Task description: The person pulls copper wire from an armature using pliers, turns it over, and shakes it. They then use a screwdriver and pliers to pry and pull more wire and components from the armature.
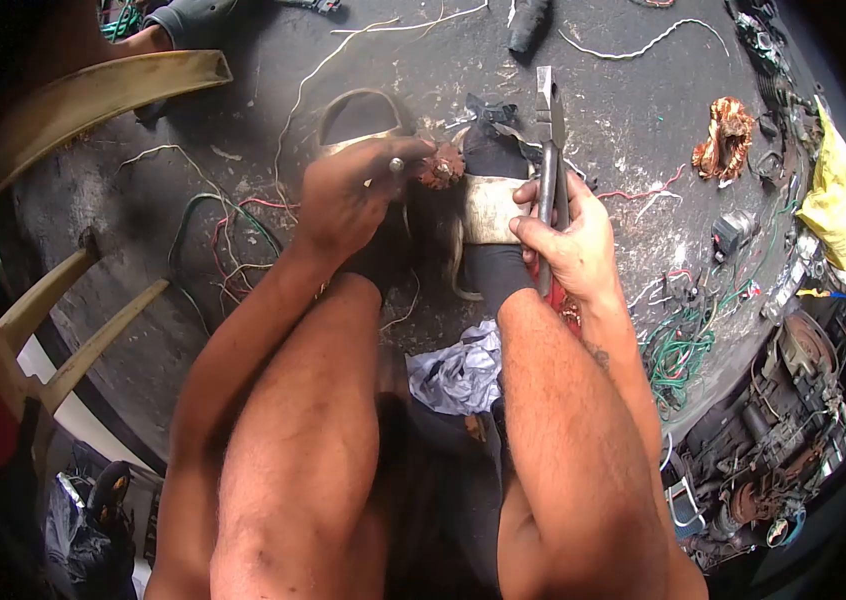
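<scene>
A reddish-brown, rough-edged metal part [441,167], possibly a small motor's rotor, sits at the fingertips of a worker's left hand [346,195], just above the floor and between the feet. Its outline looks round and notched, its color coppery; blur hides finer detail. The left fingers are pinched closed around it, with a bright metal end showing between them. Just beside it, the right hand [580,245] grips pliers [548,155] by the handles, head pointing away from the body; whether the jaws are parted is unclear. The work appears to be between tool strokes, the tool apart from the piece; applying it would call for a steady left pinch and fingers kept clear. Beyond lie a copper wire coil [723,140], a green wire tangle [681,355] and a yellow bag [840,205] on the scuffed floor [633,105].
</scene>
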`<state>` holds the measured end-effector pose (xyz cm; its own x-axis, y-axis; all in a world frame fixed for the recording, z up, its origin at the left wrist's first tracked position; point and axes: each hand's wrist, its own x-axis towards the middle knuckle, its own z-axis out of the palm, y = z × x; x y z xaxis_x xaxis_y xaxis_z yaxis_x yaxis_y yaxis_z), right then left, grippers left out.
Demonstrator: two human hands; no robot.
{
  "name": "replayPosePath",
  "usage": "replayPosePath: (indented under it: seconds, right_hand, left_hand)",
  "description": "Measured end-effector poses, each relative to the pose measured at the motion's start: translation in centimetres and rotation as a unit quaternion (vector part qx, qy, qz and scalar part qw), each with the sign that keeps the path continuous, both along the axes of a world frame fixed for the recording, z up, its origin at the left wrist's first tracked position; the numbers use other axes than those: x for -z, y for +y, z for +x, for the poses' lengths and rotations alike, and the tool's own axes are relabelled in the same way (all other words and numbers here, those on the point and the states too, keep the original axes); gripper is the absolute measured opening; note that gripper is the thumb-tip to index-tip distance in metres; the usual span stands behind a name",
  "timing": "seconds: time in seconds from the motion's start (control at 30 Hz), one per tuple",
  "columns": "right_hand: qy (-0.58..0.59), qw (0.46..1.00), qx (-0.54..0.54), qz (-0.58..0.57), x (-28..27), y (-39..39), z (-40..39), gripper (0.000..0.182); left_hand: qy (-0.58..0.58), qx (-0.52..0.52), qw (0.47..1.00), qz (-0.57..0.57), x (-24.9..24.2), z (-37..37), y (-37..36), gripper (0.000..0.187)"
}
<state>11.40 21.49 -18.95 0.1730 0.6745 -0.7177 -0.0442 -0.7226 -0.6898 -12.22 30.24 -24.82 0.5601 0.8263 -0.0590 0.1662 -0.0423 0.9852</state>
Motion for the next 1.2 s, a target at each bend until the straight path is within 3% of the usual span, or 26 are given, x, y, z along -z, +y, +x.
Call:
replayPosePath:
  seconds: [0.23, 0.3, 0.33, 0.4, 0.43, 0.5, 0.53, 0.57, 0.63, 0.7, 0.73, 0.77, 0.83, 0.87, 0.9, 0.97, 1.03, 1.1, 1.13, 1.17, 1.2]
  right_hand:
    - [-0.025, 0.999, -0.018, -0.007, -0.6, 1.0, -0.1, 0.03]
    - [-0.028, 0.999, -0.03, -0.013, -0.6, 1.0, 0.0, 0.032]
    - [-0.029, 0.999, -0.03, -0.013, -0.2, 0.8, 0.2, 0.032]
    - [-0.116, 0.982, -0.096, 0.111, 0.8, 0.4, 0.6, 0.032]
    - [-0.116, 0.981, -0.101, 0.115, 0.2, 0.9, 0.6, 0.032]
    - [-0.272, 0.926, -0.236, 0.114, -2.1, 1.6, 0.4, 0.042]
    - [-0.291, 0.903, -0.278, 0.152, -2.6, 1.4, 0.6, 0.046]
    - [-0.301, 0.89, -0.273, 0.205, -4.1, 1.6, -0.1, 0.035]
    - [-0.319, 0.856, -0.255, 0.317, -6.1, 1.4, -1.3, 0.037]
    - [-0.339, 0.751, -0.274, 0.496, -5.5, 1.3, -0.7, 0.047]
    - [-0.308, 0.771, -0.263, 0.491, -3.8, 0.7, -0.4, 0.045]
    - [-0.346, 0.753, -0.288, 0.48, -2.8, 0.7, -0.6, 0.042]
    - [-0.375, 0.77, -0.416, 0.304, -0.6, 1.8, -0.7, 0.04]
    - [-0.37, 0.779, -0.422, 0.28, -0.9, 2.0, -0.7, 0.039]
    - [-0.368, 0.778, -0.423, 0.281, -1.5, 1.9, -0.6, 0.039]
    - [-0.303, 0.792, -0.335, 0.409, -4.2, 2.1, -1.1, 0.039]
    - [-0.332, 0.769, -0.248, 0.487, -5.0, 2.3, -2.1, 0.038]
    - [-0.343, 0.812, -0.334, 0.333, -1.9, 1.8, -1.2, 0.037]
    - [-0.377, 0.809, -0.399, 0.209, -1.4, 2.3, -1.2, 0.035]
    - [-0.378, 0.81, -0.397, 0.211, -1.7, 2.3, -1.0, 0.035]
    - [-0.356, 0.805, -0.383, 0.282, -2.4, 2.1, -0.8, 0.037]
  left_hand:
    - [-0.012, 0.006, 1.0, -0.017, -0.3, 0.3, 0.4, 0.023]
    - [0.061, 0.043, 0.993, 0.091, -0.4, 0.3, 0.5, 0.03]
    - [0.061, 0.042, 0.993, 0.091, -0.6, 0.4, 0.6, 0.03]
    - [0.047, 0.085, 0.991, 0.096, -1.1, 0.8, 0.8, 0.04]
    - [0.048, 0.079, 0.991, 0.1, -0.9, 0.9, 0.8, 0.04]
    - [0.069, 0.08, 0.982, 0.153, 0.1, 1.0, 0.7, 0.047]
    - [0.042, 0.09, 0.982, 0.159, 0.6, 1.1, 1.0, 0.047]
    - [0.044, 0.078, 0.982, 0.164, 0.7, 1.3, 1.1, 0.047]
    - [0.055, 0.094, 0.978, 0.177, 1.0, 1.4, 0.9, 0.046]
    - [0.041, 0.088, 0.982, 0.159, 2.0, 1.6, 0.6, 0.044]
    - [0.037, 0.088, 0.98, 0.173, 2.4, 1.7, 0.5, 0.042]
    - [0.032, 0.09, 0.977, 0.188, 2.5, 1.7, 0.5, 0.041]
    - [0.026, 0.077, 0.975, 0.205, 2.6, 1.7, 0.9, 0.037]
    - [0.023, 0.067, 0.98, 0.187, 2.7, 1.7, 1.0, 0.035]
    - [0.019, 0.06, 0.984, 0.164, 3.0, 1.8, 0.8, 0.034]
    - [-0.01, 0.049, 0.976, 0.212, 2.8, 2.0, 0.3, 0.036]
    - [0.01, 0.053, 0.976, 0.209, 3.0, 2.2, 0.5, 0.035]
    - [-0.003, 0.037, 0.974, 0.223, 3.4, 2.3, 0.6, 0.033]
    - [0.011, 0.048, 0.975, 0.215, 3.4, 2.1, 0.8, 0.033]
    - [0.025, 0.063, 0.977, 0.203, 3.4, 1.9, 0.7, 0.033]
    - [-0.012, 0.006, 0.98, 0.197, 3.6, 1.9, 0.5, 0.033]
